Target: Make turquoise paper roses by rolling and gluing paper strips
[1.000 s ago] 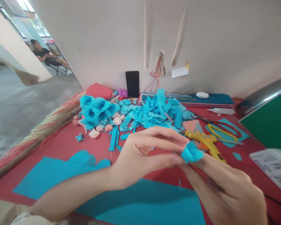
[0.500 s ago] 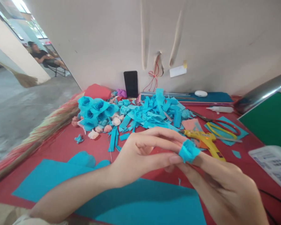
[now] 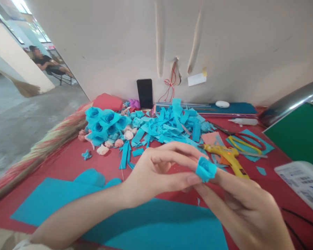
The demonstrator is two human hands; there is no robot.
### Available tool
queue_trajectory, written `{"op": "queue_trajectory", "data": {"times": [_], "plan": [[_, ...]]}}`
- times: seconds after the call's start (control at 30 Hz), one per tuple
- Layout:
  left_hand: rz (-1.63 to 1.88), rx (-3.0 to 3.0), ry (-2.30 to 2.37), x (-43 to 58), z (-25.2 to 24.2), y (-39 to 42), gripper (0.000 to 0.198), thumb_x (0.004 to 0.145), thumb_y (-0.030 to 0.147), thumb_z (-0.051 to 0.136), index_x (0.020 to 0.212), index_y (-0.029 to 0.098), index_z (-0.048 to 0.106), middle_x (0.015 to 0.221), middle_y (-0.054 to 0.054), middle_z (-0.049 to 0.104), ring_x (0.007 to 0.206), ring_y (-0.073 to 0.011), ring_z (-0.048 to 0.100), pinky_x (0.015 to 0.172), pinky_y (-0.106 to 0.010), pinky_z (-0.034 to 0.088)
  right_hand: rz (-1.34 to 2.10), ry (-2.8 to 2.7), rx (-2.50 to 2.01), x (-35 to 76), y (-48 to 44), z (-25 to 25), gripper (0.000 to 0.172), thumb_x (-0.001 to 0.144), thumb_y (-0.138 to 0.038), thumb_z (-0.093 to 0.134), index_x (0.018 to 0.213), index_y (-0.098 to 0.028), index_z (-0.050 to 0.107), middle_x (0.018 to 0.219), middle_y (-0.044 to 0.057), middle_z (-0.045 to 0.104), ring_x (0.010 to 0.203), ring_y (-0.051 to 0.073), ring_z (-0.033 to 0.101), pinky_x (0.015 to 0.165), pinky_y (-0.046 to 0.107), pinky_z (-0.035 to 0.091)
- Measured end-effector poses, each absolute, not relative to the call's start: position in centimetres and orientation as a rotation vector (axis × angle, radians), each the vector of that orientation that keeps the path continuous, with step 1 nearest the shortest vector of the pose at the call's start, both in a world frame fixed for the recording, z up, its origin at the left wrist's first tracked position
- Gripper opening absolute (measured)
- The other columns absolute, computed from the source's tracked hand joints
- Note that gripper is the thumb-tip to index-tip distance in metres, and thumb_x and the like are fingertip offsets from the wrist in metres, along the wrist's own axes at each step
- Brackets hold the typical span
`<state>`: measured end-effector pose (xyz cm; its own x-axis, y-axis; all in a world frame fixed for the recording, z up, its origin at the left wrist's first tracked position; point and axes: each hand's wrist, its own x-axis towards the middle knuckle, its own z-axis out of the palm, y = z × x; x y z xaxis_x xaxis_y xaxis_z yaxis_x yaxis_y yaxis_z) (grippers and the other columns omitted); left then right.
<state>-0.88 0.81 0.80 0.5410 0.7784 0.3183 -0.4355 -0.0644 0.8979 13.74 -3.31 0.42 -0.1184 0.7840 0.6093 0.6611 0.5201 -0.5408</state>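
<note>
A small rolled blue paper bud (image 3: 206,169) is pinched between the fingertips of both hands above the red table (image 3: 67,161). My left hand (image 3: 161,172) reaches in from the left, thumb and fingers closed on the bud. From the lower right, my right hand (image 3: 240,205) holds the same bud with its fingers. A yellow glue gun (image 3: 228,156) lies just behind the bud. A heap of blue paper strips (image 3: 169,125) and a cluster of finished blue paper roses (image 3: 104,123) lie further back.
Large blue paper sheets (image 3: 156,225) lie under my arms. Scissors with red and yellow handles (image 3: 246,142), a white glue bottle (image 3: 243,121), a black phone (image 3: 144,93) against the wall, a green board (image 3: 299,139) and a white box (image 3: 302,182) stand around. A broom (image 3: 49,142) lies along the left edge. A person sits far left.
The bud has been turned and rolled tighter between my fingers; both hands have drifted slightly left. Nothing else on the table moved.
</note>
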Motion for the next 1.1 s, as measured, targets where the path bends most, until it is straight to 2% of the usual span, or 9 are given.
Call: {"op": "queue_trajectory", "data": {"times": [0.13, 0.43, 0.53, 0.63, 0.83, 0.93, 1.1], "plan": [[1.072, 1.354, 0.311, -0.9, 0.6, 0.8, 0.024, 0.069, 0.003, 0.068, 0.082, 0.022, 0.072, 0.09, -0.001, 0.063, 0.089, -0.0118, 0.06, 0.083, -0.023, 0.051, 0.176, -1.866, -1.175, 13.7, -3.4, 0.2, 0.034, 0.081, -0.051, 0.049, 0.067, -0.026, 0.067, 0.048, 0.001, 0.053, 0.046, 0.018, 0.055, 0.04, 0.024, 0.049], [1.197, 1.523, 0.364, -1.0, 0.5, 0.9, 0.012, 0.067, 0.007, 0.07, 0.075, 0.017, 0.069, 0.086, -0.004, 0.066, 0.085, -0.0144, 0.062, 0.082, -0.027, 0.051, 0.258, -1.916, -1.131, 14.5, -4.2, 0.2, 0.022, 0.082, -0.038, 0.051, 0.071, -0.026, 0.065, 0.052, 0.0, 0.055, 0.047, 0.017, 0.056, 0.04, 0.024, 0.049], [1.206, 1.576, 0.388, -1.0, 0.6, 0.8, 0.012, 0.066, 0.009, 0.07, 0.075, 0.016, 0.067, 0.088, -0.005, 0.066, 0.085, -0.015, 0.062, 0.081, -0.027, 0.051, 0.327, -1.945, -1.1, 14.9, -4.4, 0.5, 0.013, 0.084, -0.025, 0.05, 0.077, -0.026, 0.061, 0.06, -0.002, 0.057, 0.051, 0.014, 0.057, 0.048, 0.02, 0.051], [1.193, 1.599, 0.416, -0.9, 0.8, 0.7, 0.012, 0.067, 0.007, 0.069, 0.074, 0.016, 0.065, 0.087, -0.005, 0.065, 0.085, -0.0144, 0.061, 0.083, -0.027, 0.05, 0.331, -1.997, -1.098, 15.4, -4.3, 0.9, 0.012, 0.083, -0.017, 0.049, 0.077, -0.025, 0.055, 0.064, -0.006, 0.057, 0.053, 0.01, 0.058, 0.053, 0.017, 0.051], [1.174, 1.556, 0.403, -0.4, 0.8, 0.7, 0.014, 0.067, 0.006, 0.068, 0.076, 0.016, 0.065, 0.083, -0.004, 0.064, 0.084, -0.0139, 0.059, 0.085, -0.028, 0.048, 0.26, -1.959, -1.153, 15.6, -4.5, 1.5, 0.009, 0.085, -0.021, 0.049, 0.085, -0.029, 0.054, 0.07, -0.009, 0.062, 0.052, 0.007, 0.059, 0.051, 0.012, 0.049], [1.167, 1.476, 0.404, -0.2, 0.4, 0.6, 0.015, 0.067, 0.006, 0.068, 0.078, 0.017, 0.068, 0.082, -0.003, 0.062, 0.086, -0.0132, 0.057, 0.086, -0.027, 0.046, 0.219, -1.963, -1.176, 15.6, -4.4, 1.4, 0.011, 0.086, -0.021, 0.048, 0.08, -0.028, 0.055, 0.074, -0.008, 0.065, 0.056, 0.008, 0.061, 0.052, 0.013, 0.05], [1.14, 1.33, 0.388, 0.1, -0.4, 0.6, 0.015, 0.069, 0.008, 0.069, 0.078, 0.02, 0.071, 0.082, -0.001, 0.059, 0.085, -0.0114, 0.054, 0.089, -0.026, 0.043, 0.271, -1.92, -1.135, 15.5, -4.2, 1.3, 0.013, 0.089, -0.024, 0.047, 0.082, -0.03, 0.055, 0.066, -0.01, 0.061, 0.055, 0.007, 0.06, 0.052, 0.009, 0.049]]}}
